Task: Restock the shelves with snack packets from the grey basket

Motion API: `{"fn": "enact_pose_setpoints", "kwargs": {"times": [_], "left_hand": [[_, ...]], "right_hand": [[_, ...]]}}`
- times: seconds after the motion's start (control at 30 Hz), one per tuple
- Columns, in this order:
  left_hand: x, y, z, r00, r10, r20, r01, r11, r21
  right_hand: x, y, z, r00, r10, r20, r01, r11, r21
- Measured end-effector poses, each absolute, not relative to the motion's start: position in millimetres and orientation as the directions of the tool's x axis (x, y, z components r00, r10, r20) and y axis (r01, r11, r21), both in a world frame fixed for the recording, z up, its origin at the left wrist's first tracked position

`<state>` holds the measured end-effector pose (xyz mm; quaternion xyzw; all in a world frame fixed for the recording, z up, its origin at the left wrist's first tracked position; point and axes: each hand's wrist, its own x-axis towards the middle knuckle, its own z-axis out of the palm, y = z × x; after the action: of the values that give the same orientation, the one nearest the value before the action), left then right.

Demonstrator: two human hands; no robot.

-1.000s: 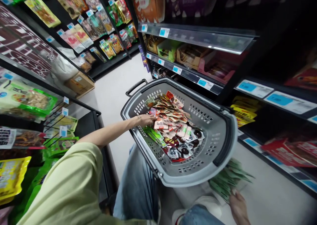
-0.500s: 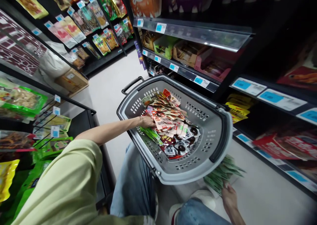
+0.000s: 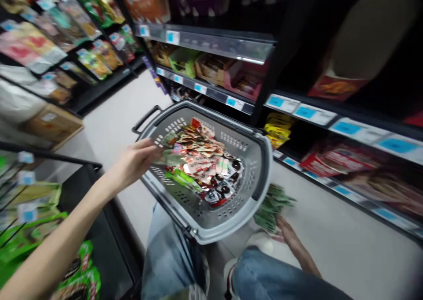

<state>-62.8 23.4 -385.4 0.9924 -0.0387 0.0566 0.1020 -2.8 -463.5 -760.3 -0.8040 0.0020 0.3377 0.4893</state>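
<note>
Dark shelving point(image 3: 205, 35) backs the basket point(image 3: 228, 233), placed before my legs point(image 3: 175, 256), presumably for reach. My left hand point(image 3: 140, 157), loosely curled, seemingly pinches a blurred green packet point(image 3: 170, 158) at its near end; my right hand point(image 3: 287, 233) grips a green bunch point(image 3: 271, 205) beside it, apparently keeping it together.

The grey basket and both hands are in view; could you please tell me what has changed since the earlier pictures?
The left hand has drawn back from the packet pile toward the left rim of the basket, now holding a blurred greenish packet. The view has turned right, so the basket appears further left. The right hand still holds its green packets.
</note>
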Motion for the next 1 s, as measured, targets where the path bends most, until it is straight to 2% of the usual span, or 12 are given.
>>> {"fn": "enact_pose_setpoints", "kwargs": {"times": [0.1, 0.17, 0.23, 0.3, 0.37, 0.43, 0.5, 0.6, 0.73, 0.87, 0.93, 1.0], "left_hand": [[-93, -62, -381, 0.950, 0.050, 0.307, -0.092, -0.897, 0.432], [-102, -131, -396, 0.960, 0.053, 0.276, -0.145, -0.748, 0.648], [-98, -202, -419, 0.967, 0.019, 0.255, -0.205, -0.537, 0.818], [-79, -266, -446, 0.974, 0.033, 0.224, -0.193, -0.401, 0.896], [-52, -313, -472, 0.982, -0.074, 0.172, -0.187, -0.341, 0.921], [-24, -340, -499, 0.988, -0.038, 0.151, -0.155, -0.305, 0.940], [-3, -351, -525, 0.989, 0.017, 0.145, -0.133, -0.311, 0.941], [16, -352, -564, 0.986, 0.020, 0.168, -0.149, -0.372, 0.916], [29, -338, -611, 0.986, 0.038, 0.163, -0.130, -0.442, 0.888], [44, -317, -659, 0.992, 0.062, 0.110, -0.082, -0.353, 0.932], [49, -308, -684, 0.997, 0.051, 0.050, -0.025, -0.402, 0.915], [50, -303, -706, 0.999, 0.017, -0.030, 0.034, -0.519, 0.854]], "right_hand": [[16, -490, -710, 0.827, 0.111, -0.552, -0.395, -0.583, -0.710], [27, -508, -661, 0.882, 0.071, -0.466, -0.360, -0.537, -0.763], [35, -525, -607, 0.893, 0.209, -0.398, -0.300, -0.384, -0.874], [39, -544, -562, 0.851, 0.379, -0.365, -0.254, -0.312, -0.916], [42, -566, -536, 0.785, 0.522, -0.333, -0.180, -0.322, -0.929], [43, -586, -533, 0.748, 0.586, -0.311, -0.104, -0.360, -0.927], [46, -596, -545, 0.751, 0.581, -0.315, -0.111, -0.360, -0.926], [53, -580, -572, 0.807, 0.474, -0.353, -0.209, -0.329, -0.921], [74, -532, -596, 0.878, 0.338, -0.338, -0.172, -0.437, -0.883], [108, -508, -614, 0.945, 0.258, -0.201, -0.070, -0.441, -0.895], [124, -504, -627, 0.978, 0.169, -0.120, -0.034, -0.438, -0.898], [136, -499, -642, 0.988, 0.138, -0.069, 0.000, -0.445, -0.895]]}}
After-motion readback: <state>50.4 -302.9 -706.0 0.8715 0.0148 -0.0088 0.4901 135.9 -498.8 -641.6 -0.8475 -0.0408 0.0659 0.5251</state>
